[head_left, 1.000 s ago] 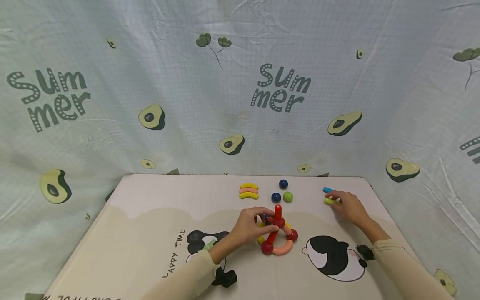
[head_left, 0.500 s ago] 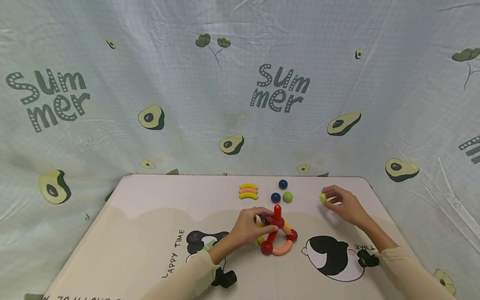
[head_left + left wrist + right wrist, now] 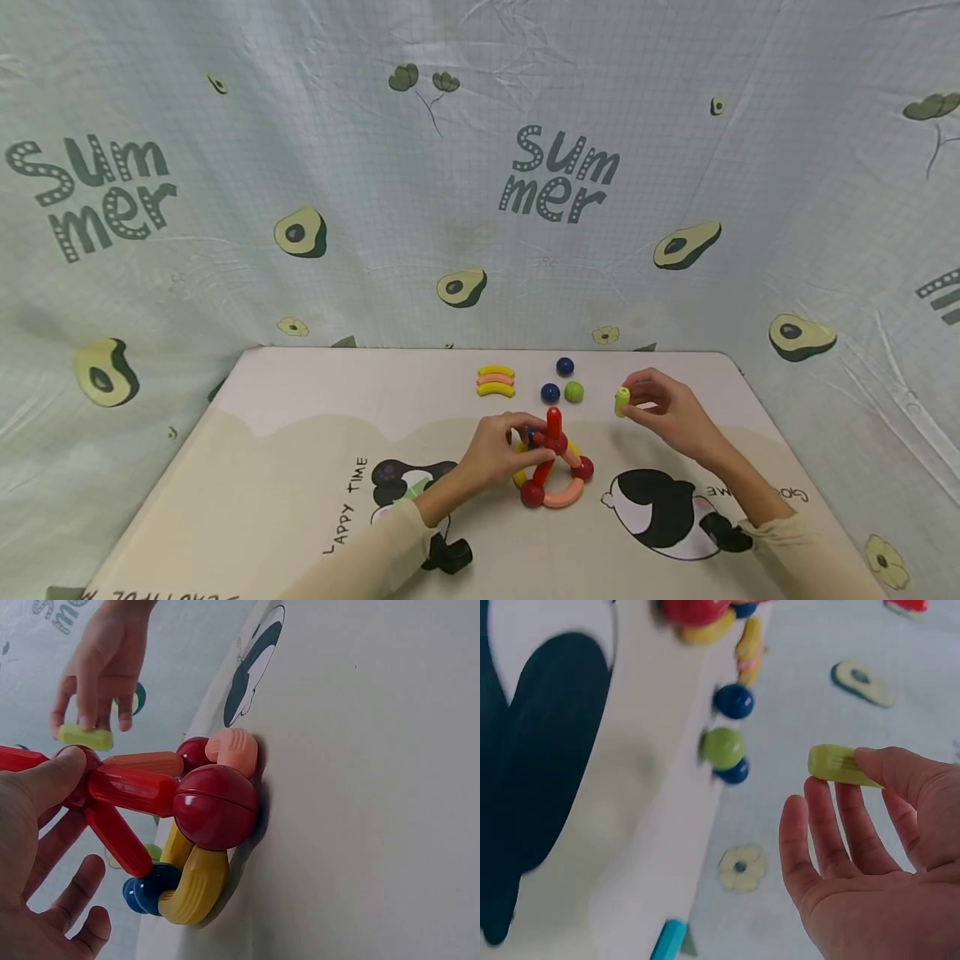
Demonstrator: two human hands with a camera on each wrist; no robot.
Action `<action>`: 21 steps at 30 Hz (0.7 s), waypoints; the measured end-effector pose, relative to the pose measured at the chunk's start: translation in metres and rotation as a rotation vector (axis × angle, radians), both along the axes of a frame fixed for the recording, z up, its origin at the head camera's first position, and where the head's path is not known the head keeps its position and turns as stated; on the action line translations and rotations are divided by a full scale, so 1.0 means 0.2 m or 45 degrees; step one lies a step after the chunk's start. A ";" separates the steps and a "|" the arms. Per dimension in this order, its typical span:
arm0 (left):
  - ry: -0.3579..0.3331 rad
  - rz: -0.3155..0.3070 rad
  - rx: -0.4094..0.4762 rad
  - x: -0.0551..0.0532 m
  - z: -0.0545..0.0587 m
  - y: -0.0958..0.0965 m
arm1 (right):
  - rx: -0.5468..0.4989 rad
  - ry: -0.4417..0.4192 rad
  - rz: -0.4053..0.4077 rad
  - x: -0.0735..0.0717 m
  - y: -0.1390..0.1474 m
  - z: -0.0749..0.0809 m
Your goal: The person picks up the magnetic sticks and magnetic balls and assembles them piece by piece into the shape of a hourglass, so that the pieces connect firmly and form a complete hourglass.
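Observation:
My left hand pinches the red ball at the top of a construction of balls and rods standing on the table. One red rod points upward from that ball; other rods slope down to a base ring of red balls, a blue ball, curved coral rods and curved yellow rods. To the right of the construction, my right hand pinches a short yellow-green rod between thumb and fingers, above the table and apart from the construction.
Behind the construction lie two blue balls and a green ball. Left of them are curved rods, yellow and coral. A light-blue rod lies on the right side. A printed curtain hangs behind the table.
My right hand has lifted the yellow-green rod off the table beside the light-blue rod and carried it left, toward the construction. The left hand keeps its hold in the same place.

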State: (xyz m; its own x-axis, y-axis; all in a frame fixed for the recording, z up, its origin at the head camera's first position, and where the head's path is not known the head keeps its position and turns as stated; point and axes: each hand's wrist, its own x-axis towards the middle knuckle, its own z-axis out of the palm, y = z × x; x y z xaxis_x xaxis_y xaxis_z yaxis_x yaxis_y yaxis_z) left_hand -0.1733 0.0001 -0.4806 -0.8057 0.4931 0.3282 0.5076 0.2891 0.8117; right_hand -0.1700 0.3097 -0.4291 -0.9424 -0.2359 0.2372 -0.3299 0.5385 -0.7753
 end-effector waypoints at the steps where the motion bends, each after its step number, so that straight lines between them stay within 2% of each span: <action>1: -0.003 0.000 0.001 0.00 0.00 0.00 | -0.016 0.004 0.012 0.01 -0.01 0.00; 7: -0.006 0.000 -0.004 0.00 0.00 0.00 | -0.138 0.010 0.094 0.04 -0.09 0.01; 16: 0.007 -0.008 -0.002 -0.01 -0.01 0.00 | -0.209 0.062 0.128 0.08 -0.18 -0.01; 21: 0.019 -0.007 -0.010 -0.01 -0.01 0.00 | -0.284 0.042 0.148 0.10 -0.23 -0.03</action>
